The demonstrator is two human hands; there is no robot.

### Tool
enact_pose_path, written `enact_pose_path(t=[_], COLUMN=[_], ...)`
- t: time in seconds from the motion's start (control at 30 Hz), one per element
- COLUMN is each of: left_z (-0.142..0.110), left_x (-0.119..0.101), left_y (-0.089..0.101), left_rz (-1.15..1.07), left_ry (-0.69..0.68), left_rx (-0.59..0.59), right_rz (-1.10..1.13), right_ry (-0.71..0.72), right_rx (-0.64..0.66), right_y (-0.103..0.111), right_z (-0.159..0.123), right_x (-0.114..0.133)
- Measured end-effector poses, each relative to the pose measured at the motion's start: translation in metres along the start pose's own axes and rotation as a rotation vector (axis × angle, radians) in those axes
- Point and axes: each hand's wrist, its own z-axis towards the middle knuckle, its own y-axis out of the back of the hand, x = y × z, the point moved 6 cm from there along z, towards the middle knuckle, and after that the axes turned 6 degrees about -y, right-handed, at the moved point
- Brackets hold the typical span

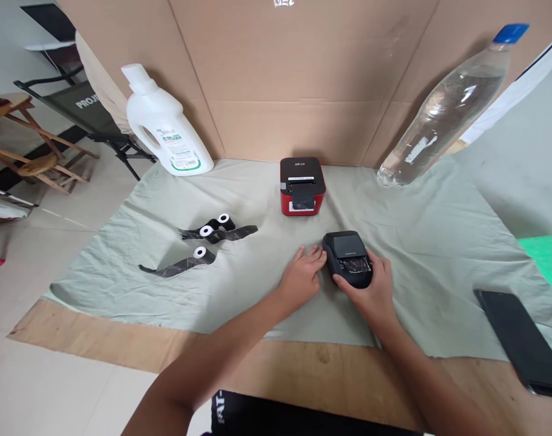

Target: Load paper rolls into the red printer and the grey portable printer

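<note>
A black portable label printer (348, 257) rests on the cloth in front of me, with a dark strip showing in its front slot. My right hand (373, 287) grips its right side and front corner, thumb along the front edge. My left hand (303, 275) lies by the printer's left side, fingers stretched out and the fingertips touching or nearly touching it. Behind stands a red and black receipt printer (302, 186), dark paper hanging from its front. To the left are three small rolls of black paper, one roll (204, 254) nearest me, each with a loose tail.
A white detergent bottle (167, 130) stands back left, a large water bottle with a blue cap (448, 112) back right. A cardboard panel (280, 85) closes off the rear. A black phone (521, 339) lies at the right. Bare wood (303, 360) shows along the table's front edge.
</note>
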Motion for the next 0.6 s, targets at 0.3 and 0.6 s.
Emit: enact_pose_path(t=[0.3, 0.6], left_z=[0.0, 0.01], left_x=[-0.003, -0.005], left_y=[0.01, 0.012], left_rz=[-0.325, -0.223], left_ry=[0.062, 0.022], left_rx=[-0.038, 0.002], right_rz=[0.004, -0.014], right_ry=[-0.038, -0.028], right_rx=[0.017, 0.039], right_y=[-0.003, -0.003], right_z=[-0.001, -0.001], right_x=[-0.003, -0.001])
